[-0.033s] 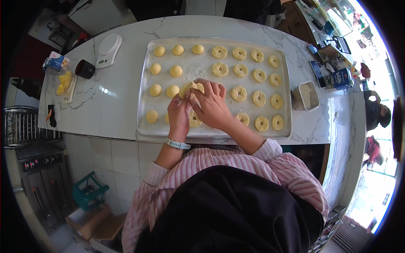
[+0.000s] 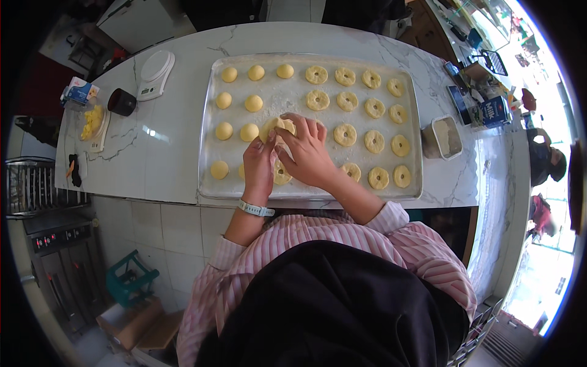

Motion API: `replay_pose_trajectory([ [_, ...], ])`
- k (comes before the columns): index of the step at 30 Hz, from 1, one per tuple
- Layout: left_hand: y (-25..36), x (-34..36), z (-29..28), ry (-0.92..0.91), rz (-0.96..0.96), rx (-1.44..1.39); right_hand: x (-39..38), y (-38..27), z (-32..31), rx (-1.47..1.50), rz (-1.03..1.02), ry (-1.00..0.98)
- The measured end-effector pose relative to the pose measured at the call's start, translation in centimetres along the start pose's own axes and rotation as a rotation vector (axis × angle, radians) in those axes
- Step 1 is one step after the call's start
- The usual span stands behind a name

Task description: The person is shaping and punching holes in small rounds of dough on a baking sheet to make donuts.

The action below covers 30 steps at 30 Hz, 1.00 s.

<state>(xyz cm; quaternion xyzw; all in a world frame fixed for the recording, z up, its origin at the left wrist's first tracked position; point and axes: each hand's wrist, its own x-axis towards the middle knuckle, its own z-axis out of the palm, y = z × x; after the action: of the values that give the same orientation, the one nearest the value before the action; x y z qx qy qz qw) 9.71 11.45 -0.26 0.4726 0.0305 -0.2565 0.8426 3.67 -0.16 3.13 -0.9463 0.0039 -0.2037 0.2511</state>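
Over the middle of a large metal baking tray [image 2: 273, 104], both my hands are closed on a pale yellow dough piece [image 2: 268, 129]. My left hand [image 2: 261, 168] grips it from the near left side, thumb and fingers at its edge. From the right, my right hand [image 2: 310, 159] curls its fingers over the dough and hides part of it. Round dough balls [image 2: 224, 131] sit in rows on the tray's left. Flattened dough rings [image 2: 345, 135] with small centre holes fill the right side. Another dough ring [image 2: 281, 174] lies partly hidden below my hands.
A metal container of pale powder [image 2: 447, 138] stands right of the tray, near a blue carton [image 2: 493, 113]. On the left are a white scale [image 2: 156, 73], a dark cup [image 2: 122, 102] and a container of yellow chunks [image 2: 92, 122]. A green stool [image 2: 131, 278] stands on the floor.
The whole view has shifted very slightly. My hands keep the same hold on the dough piece.
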Motion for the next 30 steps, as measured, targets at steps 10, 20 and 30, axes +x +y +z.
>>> replay_pose_trajectory([
  [10, 2.2, -0.8, 0.5, -0.141, -0.037, 0.311, -1.0, 0.9, -0.9, 0.229, -0.032, 0.031],
  [20, 1.4, -1.1, 1.4, -0.143, 0.060, 0.320, 0.2, 2.8, -4.0, 0.788, 0.314, -0.090],
  [30, 1.3, -1.5, 2.5, -0.115, 0.033, 0.005, 0.4, 3.2, -5.1, 0.702, 0.197, -0.125],
])
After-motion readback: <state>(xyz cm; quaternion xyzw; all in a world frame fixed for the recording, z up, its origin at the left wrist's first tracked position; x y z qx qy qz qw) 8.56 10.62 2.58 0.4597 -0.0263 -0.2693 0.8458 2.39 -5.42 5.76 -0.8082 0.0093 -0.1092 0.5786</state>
